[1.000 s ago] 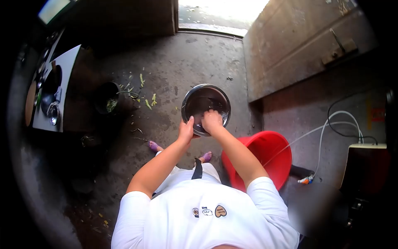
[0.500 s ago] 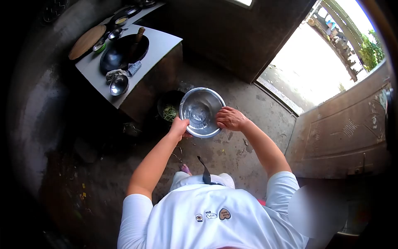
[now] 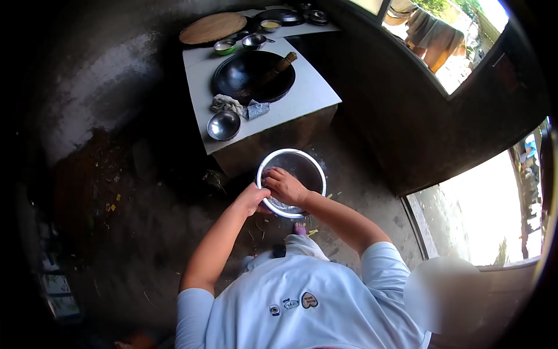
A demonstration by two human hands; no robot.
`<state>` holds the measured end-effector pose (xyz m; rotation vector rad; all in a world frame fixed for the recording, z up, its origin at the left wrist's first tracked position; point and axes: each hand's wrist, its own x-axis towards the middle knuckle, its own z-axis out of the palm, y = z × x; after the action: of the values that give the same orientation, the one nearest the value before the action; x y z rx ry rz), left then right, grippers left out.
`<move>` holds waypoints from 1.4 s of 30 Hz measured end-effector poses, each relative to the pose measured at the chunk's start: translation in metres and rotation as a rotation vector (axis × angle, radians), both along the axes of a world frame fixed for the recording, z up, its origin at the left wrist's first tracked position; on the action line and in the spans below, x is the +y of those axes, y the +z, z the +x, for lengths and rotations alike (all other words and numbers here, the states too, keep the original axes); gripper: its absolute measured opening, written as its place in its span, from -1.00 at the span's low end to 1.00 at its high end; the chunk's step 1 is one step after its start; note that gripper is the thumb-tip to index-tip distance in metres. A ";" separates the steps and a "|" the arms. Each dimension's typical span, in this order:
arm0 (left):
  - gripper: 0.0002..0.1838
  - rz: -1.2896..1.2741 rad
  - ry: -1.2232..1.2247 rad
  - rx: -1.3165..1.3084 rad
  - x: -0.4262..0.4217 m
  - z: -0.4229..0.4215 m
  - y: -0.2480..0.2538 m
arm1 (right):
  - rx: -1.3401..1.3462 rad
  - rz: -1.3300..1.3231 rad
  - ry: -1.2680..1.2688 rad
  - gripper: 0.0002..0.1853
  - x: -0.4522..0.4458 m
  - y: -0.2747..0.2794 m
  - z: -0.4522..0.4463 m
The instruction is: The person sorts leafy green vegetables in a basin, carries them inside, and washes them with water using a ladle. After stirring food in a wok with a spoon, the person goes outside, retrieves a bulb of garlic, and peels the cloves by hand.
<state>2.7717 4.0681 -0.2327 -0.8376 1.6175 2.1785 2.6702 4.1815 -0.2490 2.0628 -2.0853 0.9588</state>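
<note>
A round metal basin (image 3: 318,170) is held out in front of my body, above the floor. My left hand (image 3: 251,199) is closed on its left rim, thumb over the edge. Inside the basin is my right hand (image 3: 285,187), bent down against the left inner wall, close to my left thumb. Its fingers look slightly apart, though the tips are partly hidden. The lower part of the basin's inside glints beneath my right wrist.
Ahead is a white-topped counter (image 3: 308,87) with a large black wok (image 3: 244,72), a brush-like tool (image 3: 285,63), a metal bowl (image 3: 224,125), a crumpled cloth (image 3: 226,104) and a round wooden board (image 3: 213,28). A bright doorway (image 3: 482,203) opens on the right.
My right hand has left the right rim and gone into the basin. My view has turned toward the counter. The dark container of green scraps beside the basin no longer shows.
</note>
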 end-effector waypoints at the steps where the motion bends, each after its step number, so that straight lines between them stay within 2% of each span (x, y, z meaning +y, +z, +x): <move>1: -0.57 -0.001 0.011 0.012 -0.001 -0.007 0.005 | 0.002 -0.013 0.033 -0.82 -0.004 0.005 -0.012; 3: -0.57 0.025 0.100 -0.014 0.002 -0.019 0.013 | 0.006 -0.175 0.007 -0.82 -0.011 0.019 -0.035; 4: -0.57 0.070 0.157 -0.042 0.005 -0.025 0.015 | 0.014 -0.246 0.104 -0.82 -0.018 0.032 -0.044; 6: -0.56 0.067 0.197 -0.040 0.009 -0.036 0.013 | 0.077 -0.100 0.339 -0.79 -0.039 0.025 -0.064; 7: -0.56 0.080 0.188 -0.056 0.011 -0.038 0.014 | 0.068 -0.100 0.351 -0.79 -0.044 0.025 -0.074; 9: -0.55 0.098 0.216 -0.058 0.020 -0.042 0.020 | 0.164 0.256 0.184 -0.67 -0.054 0.028 -0.094; 12: -0.56 0.101 0.338 0.015 0.028 -0.052 0.023 | 0.103 0.241 0.133 -0.59 -0.060 0.018 -0.109; 13: -0.52 0.077 0.373 0.007 0.031 -0.055 0.021 | 0.094 0.328 0.090 -0.62 -0.060 0.016 -0.117; 15: -0.50 0.080 0.451 0.006 0.033 -0.055 0.012 | 0.118 0.512 -0.194 -0.59 -0.050 0.013 -0.142; 18: -0.43 0.061 0.561 0.018 0.035 -0.055 -0.003 | 0.044 0.588 -0.178 -0.60 -0.023 -0.013 -0.167; 20: -0.41 0.011 0.616 0.090 0.036 -0.059 -0.010 | -0.038 0.664 -0.358 -0.62 -0.006 -0.022 -0.164; 21: -0.39 0.041 0.606 0.040 0.038 -0.062 -0.010 | -0.033 0.665 -0.354 -0.62 -0.001 -0.023 -0.160; 23: -0.39 0.023 0.644 0.056 0.043 -0.070 -0.016 | 0.625 0.052 -0.236 -0.52 0.010 -0.022 -0.148; 24: -0.39 -0.002 0.674 0.069 0.045 -0.072 -0.019 | 0.565 0.251 -0.105 -0.56 0.015 -0.026 -0.137; 26: -0.39 -0.007 0.651 0.059 0.045 -0.075 -0.016 | 0.225 0.695 0.344 -0.66 0.008 -0.031 -0.126; 27: -0.39 -0.031 0.653 0.065 0.045 -0.075 -0.015 | 0.224 0.697 0.343 -0.66 0.005 -0.031 -0.122; 29: -0.38 -0.085 0.687 0.052 0.040 -0.075 -0.018 | 0.231 0.817 -0.012 -0.72 -0.004 -0.017 -0.114; 30: -0.38 -0.085 0.691 0.058 0.035 -0.073 -0.018 | 0.238 0.815 -0.011 -0.72 -0.013 -0.015 -0.113; 32: -0.38 -0.018 0.650 0.041 0.033 -0.068 -0.016 | 0.291 1.081 0.365 -0.72 -0.028 -0.016 -0.108; 34: -0.35 -0.027 0.601 0.014 0.035 -0.069 -0.022 | 0.123 0.999 0.502 -0.77 -0.054 -0.011 -0.102; 35: -0.35 -0.018 0.593 0.033 0.035 -0.069 -0.020 | 0.239 1.020 0.467 -0.78 -0.073 -0.013 -0.106; 36: -0.36 -0.008 0.586 0.052 0.034 -0.069 -0.015 | 0.175 0.874 0.573 -0.78 -0.080 0.006 -0.118; 37: -0.38 0.003 0.545 0.019 0.030 -0.068 -0.009 | -0.095 0.935 0.326 -0.77 -0.086 -0.001 -0.132; 38: -0.40 -0.012 0.578 0.017 0.029 -0.067 -0.008 | -0.194 0.681 0.399 -0.78 -0.092 -0.031 -0.155; 41: -0.43 -0.080 0.726 0.070 0.026 -0.074 -0.020 | -0.437 0.602 0.048 -0.72 -0.070 -0.070 -0.174; 42: -0.44 -0.113 0.728 0.042 0.032 -0.079 -0.024 | -0.399 0.603 -0.225 -0.71 -0.051 -0.068 -0.161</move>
<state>2.6929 4.0998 -0.2569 -1.6281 1.6329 2.5755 2.5095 4.1304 -0.3173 1.8906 -3.0518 0.8306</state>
